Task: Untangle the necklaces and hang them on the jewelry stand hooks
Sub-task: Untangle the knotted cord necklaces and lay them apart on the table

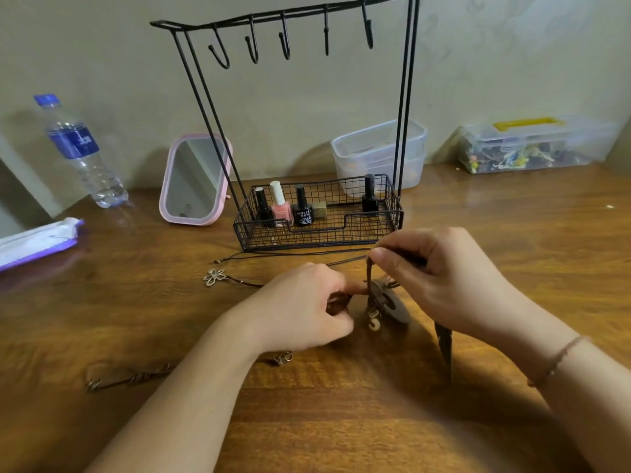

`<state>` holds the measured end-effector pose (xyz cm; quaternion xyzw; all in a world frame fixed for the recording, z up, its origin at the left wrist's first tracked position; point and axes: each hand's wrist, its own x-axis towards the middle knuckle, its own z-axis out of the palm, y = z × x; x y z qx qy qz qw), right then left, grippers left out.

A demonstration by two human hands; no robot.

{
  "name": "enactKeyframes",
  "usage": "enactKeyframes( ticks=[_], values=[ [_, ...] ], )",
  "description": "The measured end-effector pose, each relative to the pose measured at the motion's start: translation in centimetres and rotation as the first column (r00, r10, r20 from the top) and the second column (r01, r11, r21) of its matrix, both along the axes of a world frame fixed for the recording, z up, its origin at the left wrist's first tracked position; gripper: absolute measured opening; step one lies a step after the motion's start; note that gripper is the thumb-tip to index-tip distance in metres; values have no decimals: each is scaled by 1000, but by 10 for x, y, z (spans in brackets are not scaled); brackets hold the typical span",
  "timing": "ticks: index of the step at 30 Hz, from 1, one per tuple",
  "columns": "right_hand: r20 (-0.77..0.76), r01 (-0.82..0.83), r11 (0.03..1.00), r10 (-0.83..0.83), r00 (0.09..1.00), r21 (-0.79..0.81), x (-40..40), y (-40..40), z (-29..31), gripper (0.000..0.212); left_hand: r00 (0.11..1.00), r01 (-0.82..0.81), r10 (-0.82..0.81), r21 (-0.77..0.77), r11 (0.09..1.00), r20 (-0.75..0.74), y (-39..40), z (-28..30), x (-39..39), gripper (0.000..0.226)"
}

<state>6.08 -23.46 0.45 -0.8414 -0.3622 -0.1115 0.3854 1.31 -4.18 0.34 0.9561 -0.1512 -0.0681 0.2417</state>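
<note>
Near edge: bare wooden table (341, 421) in front of my forearms, open to pass over.
Centre: my left hand (304, 308) and right hand (440, 281) sit close together around the tangled necklaces (379, 298); little gap between them.
Behind my hands: the jewelry stand (317, 213), its wire basket just beyond my fingers, bars a straight reach back.
Hooks (286, 42): all bare, open from the front above the basket.
Left front: a flower pendant (214, 276) and a twisted chain (133, 377) lie flat; low obstacles only.
Far left: water bottle (80, 151), pink mirror (194, 179).
Far right: plastic boxes (532, 145) by the wall; open table before them.
</note>
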Motion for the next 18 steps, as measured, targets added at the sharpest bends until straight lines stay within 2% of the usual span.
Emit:
enactKeyframes(
  ticks=[2,4,8,11,13,15,18],
  values=[
    [26,-13,999,12,1000,44,-2,1,0,22,999,19,-20,-26,999,-25,-1,-1,0,46],
    [31,-11,988,6,999,155,-2,0,1,17,999,20,-23,-74,997,-39,-4,0,-1,43],
    [48,-65,951,53,997,301,-4,-3,5,22,997,13,-26,-172,985,-70,-7,1,-2,43],
    [69,-91,880,67,995,467,-5,-4,10,14,993,35,-49,-132,991,-104,-7,1,-3,41],
    [80,-103,806,69,994,583,-2,-8,13,12,985,77,-89,-80,994,-151,-8,3,-6,52],
    [104,-94,790,38,994,606,2,-13,17,12,962,138,-154,-86,987,-226,-12,6,-11,54],
    [197,-62,848,-51,979,526,3,-20,20,9,910,326,-328,-50,944,-254,-22,15,-23,40]
  ],
)
